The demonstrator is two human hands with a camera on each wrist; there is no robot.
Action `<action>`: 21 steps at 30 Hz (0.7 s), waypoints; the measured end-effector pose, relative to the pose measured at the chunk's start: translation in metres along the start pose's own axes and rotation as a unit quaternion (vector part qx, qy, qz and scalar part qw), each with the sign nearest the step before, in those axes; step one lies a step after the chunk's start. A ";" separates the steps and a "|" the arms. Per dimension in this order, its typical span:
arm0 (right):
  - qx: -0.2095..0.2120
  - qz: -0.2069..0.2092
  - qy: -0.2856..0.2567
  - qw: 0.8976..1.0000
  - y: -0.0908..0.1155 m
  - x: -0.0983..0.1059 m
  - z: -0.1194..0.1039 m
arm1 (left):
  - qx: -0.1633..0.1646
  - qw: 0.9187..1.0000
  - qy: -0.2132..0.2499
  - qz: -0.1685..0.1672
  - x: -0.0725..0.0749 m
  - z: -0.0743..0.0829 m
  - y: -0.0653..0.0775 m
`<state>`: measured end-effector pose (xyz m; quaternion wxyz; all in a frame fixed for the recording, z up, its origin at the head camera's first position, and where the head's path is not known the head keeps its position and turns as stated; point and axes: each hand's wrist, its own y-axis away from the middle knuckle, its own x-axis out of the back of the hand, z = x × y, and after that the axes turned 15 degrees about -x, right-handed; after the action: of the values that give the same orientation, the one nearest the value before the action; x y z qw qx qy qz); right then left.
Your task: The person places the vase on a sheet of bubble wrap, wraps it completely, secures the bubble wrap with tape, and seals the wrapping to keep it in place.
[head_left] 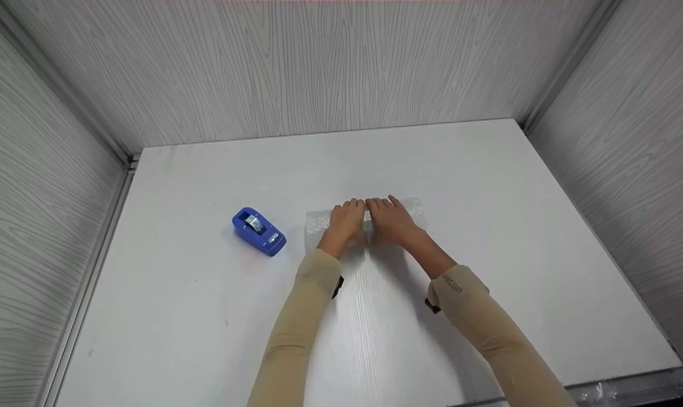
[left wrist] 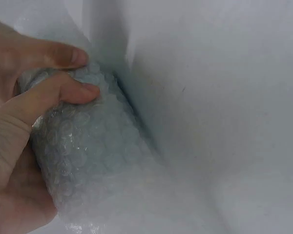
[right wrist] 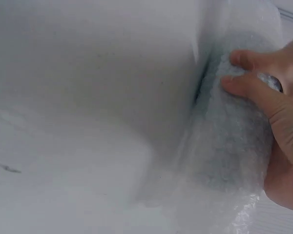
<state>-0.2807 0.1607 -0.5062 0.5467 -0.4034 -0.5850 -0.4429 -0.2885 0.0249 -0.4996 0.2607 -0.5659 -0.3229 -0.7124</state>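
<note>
A roll of clear bubble wrap (head_left: 318,223) lies crosswise on the white table, its ends showing on both sides of the hands. Near its middle, my left hand (head_left: 347,220) and right hand (head_left: 391,221) grip it side by side, close together. The left wrist view shows both thumbs pressed on the near side of the bubble wrap (left wrist: 97,141), with fingers curled over the roll. From the right wrist, the bubble wrap (right wrist: 224,141) appears wound in layers around a darker inside, whose kind is hidden. Its loose ends reach past the thicker middle.
A blue tape dispenser (head_left: 259,232) with a roll of clear tape sits on the table (head_left: 177,294) left of the bubble wrap. Grey wood-grain walls (head_left: 319,68) enclose the table at the back and both sides. A metal rail (head_left: 630,390) runs along the front right edge.
</note>
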 end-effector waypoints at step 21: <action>0.009 -0.020 -0.004 1.000 -0.010 0.003 0.005 | -0.012 0.996 -0.056 0.073 -0.015 -0.003 0.004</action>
<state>-0.2914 0.1625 -0.5041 0.5386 -0.3884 -0.5991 -0.4474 -0.2844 0.0205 -0.5142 0.2870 -0.6301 -0.2865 -0.6622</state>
